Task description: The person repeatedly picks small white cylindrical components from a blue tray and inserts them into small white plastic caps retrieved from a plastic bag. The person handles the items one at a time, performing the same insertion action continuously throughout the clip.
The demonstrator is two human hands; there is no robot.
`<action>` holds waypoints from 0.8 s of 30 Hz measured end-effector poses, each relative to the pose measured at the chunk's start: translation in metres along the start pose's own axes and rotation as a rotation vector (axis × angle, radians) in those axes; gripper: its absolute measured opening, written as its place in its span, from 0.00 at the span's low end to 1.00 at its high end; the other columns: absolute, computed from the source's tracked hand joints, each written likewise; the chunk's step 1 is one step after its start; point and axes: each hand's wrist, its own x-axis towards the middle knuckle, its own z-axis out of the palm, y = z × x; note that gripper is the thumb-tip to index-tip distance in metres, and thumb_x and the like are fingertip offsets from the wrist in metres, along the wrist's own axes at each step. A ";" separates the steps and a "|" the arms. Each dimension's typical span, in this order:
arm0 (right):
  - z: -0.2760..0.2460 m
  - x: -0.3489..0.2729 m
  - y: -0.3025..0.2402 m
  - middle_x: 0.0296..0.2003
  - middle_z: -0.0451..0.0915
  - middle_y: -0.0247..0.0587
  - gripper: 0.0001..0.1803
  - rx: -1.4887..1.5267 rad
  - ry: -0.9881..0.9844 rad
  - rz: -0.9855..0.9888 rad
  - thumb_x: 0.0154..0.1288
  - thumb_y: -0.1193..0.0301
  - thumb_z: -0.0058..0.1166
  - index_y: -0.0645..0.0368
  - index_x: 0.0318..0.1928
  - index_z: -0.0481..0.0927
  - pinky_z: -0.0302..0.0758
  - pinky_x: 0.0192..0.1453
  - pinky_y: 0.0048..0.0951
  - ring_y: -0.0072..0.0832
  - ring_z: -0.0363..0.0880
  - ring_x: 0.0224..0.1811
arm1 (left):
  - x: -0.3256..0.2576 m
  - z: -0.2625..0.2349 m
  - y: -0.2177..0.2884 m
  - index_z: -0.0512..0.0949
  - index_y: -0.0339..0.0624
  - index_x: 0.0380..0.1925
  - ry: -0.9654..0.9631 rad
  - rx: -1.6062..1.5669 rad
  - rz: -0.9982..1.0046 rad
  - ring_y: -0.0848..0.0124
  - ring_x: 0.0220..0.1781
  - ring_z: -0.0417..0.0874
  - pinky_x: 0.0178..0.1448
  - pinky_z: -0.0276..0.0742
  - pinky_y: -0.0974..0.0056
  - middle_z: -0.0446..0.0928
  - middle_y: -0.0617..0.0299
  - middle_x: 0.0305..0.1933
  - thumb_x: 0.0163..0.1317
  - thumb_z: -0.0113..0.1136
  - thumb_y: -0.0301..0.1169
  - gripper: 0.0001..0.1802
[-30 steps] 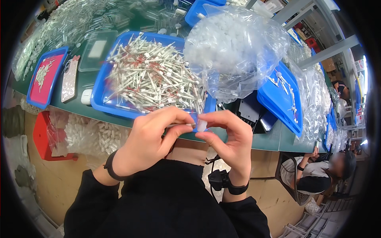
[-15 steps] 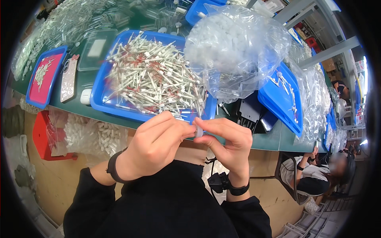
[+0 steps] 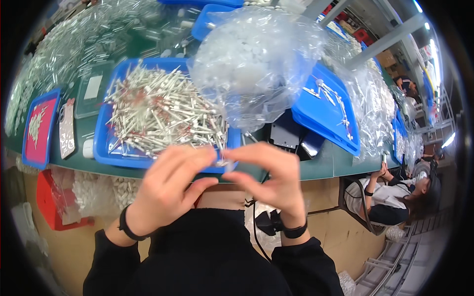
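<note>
While the left hand (image 3: 169,185) is part-open, grip by the right hand (image 3: 273,178) on the blurred whitish piece (image 3: 227,166) cannot be determined.

A green worktop (image 3: 321,167) carries a small blue tray (image 3: 35,164) with a pink base at its near left corner. Beside that lie a phone (image 3: 66,133) and a white case (image 3: 89,148), with a clear box (image 3: 93,106) behind. A large blue tray (image 3: 102,133) sits along the near edge; clear tubes (image 3: 106,34) scatter toward the far left corner.
</note>
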 end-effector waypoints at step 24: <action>-0.030 0.108 0.071 0.42 0.80 0.52 0.14 -0.906 0.005 0.178 0.58 0.75 0.51 0.65 0.46 0.77 0.75 0.50 0.39 0.46 0.78 0.47 | 0.005 -0.018 -0.071 0.79 0.43 0.32 -0.091 0.574 -0.178 0.61 0.48 0.73 0.50 0.68 0.59 0.73 0.61 0.41 0.46 0.66 0.22 0.11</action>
